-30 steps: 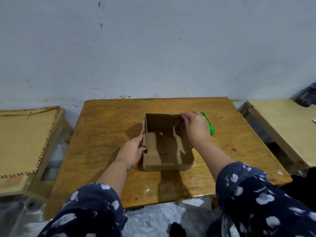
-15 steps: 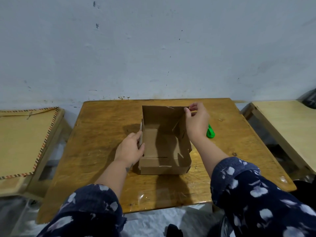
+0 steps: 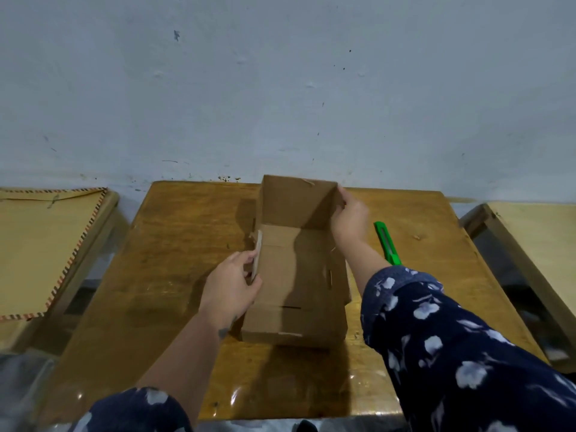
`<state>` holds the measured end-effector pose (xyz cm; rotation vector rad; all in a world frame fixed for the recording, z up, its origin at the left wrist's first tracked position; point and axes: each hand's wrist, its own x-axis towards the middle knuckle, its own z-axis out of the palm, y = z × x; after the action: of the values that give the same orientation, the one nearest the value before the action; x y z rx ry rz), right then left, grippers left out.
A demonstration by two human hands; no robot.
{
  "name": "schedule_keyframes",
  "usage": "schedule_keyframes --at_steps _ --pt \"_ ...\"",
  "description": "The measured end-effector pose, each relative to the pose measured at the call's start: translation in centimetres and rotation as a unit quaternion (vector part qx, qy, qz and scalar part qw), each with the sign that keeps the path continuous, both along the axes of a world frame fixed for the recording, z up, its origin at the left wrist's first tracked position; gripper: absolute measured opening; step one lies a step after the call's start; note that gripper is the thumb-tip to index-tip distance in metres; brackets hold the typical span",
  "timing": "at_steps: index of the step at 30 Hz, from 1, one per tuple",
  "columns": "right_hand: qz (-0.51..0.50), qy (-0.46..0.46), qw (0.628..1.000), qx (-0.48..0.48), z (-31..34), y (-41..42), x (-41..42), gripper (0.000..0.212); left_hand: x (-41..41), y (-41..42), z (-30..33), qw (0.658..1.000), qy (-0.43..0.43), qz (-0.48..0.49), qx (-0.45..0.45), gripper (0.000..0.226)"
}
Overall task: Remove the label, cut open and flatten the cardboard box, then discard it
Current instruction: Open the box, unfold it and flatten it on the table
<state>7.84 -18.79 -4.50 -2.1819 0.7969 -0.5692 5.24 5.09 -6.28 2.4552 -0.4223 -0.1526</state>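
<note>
Your left hand pinches the upper edge of the left wall of the open brown cardboard box, thumb on the near side, fingers curled round the outer face. Your right hand grips the far right corner, where the tall back panel meets the right wall; fingers wrap the corner, thumb side toward you. Both hands hold cardboard; neither is slack.

The box sits open-topped at the middle of the worn wooden table, bottom down, back panel standing upright. No label shows on any face turned toward the camera; whether one remains elsewhere can't be told.

Step in hand, by my reading: flattening, with the walls being worked apart. The near wall and floor are intact and slotted together. Next move likely calls for you to spread the side walls outward and free the tabs, or to reach for the green plastic utility knife lying on the table just beside your right forearm. If you cut, keep the left hand clear of the blade's line.

Against the picture half a second back: the back panel stands taller and the box reaches farther toward the wall. Your right hand has shifted up to that far corner. More of the knife's length now shows. The left hand holds much the same spot.

Pale side tables flank left and right.
</note>
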Motion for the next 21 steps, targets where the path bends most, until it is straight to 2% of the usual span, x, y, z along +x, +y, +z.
schedule_keyframes --at_steps 4,9,12,15,17,19,21 --pt "-0.011 -0.003 1.000 0.029 0.5 -2.4 2.6 0.036 0.4 -0.6 -0.7 0.999 0.011 0.034 -0.038 0.048" --pt "0.018 0.060 0.992 0.105 -0.7 -3.8 5.8 0.047 1.0 -1.1 -1.0 0.995 -0.006 0.033 -0.089 0.045" --pt "0.027 0.108 0.989 0.102 -1.5 -4.1 6.7 0.050 1.5 -1.1 -1.5 0.996 -0.036 0.010 -0.078 0.048" --pt "0.034 0.124 0.985 0.115 -2.1 -4.1 6.8 0.051 1.8 -1.1 -1.6 0.997 -0.053 0.030 -0.040 0.046" --pt "0.052 0.139 0.985 0.085 -1.8 -3.7 6.3 0.053 1.9 -1.0 -1.6 0.996 -0.078 0.034 -0.015 0.043" --pt "0.056 0.159 0.985 -0.024 -1.3 -2.5 5.1 0.052 1.8 -0.8 -1.4 0.995 -0.086 0.053 -0.013 0.041" --pt "0.059 0.166 0.973 -0.149 -1.2 -0.4 3.0 0.048 1.8 -0.8 -1.1 0.995 -0.047 0.091 -0.005 0.044"
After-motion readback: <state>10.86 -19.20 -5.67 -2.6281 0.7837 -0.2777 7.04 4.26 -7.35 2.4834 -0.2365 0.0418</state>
